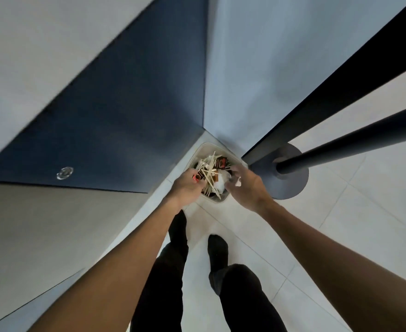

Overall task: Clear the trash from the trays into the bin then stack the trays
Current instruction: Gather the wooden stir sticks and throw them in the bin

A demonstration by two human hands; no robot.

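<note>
A pale bin [203,147] stands on the floor in the corner, filled with wooden sticks [210,170], dark wrappers and white paper. My left hand [187,185] is over the bin's left edge and grips a small red wrapper [196,177]. My right hand [245,185] is over the right edge with a crumpled white scrap [237,182] in its fingers. No tray is in view.
A dark blue wall panel [125,128] runs along the left, a pale wall behind the bin. A black table pole [340,144] rises from a round grey base [293,185] just right of the bin. My legs in black stand on white floor tiles [340,224].
</note>
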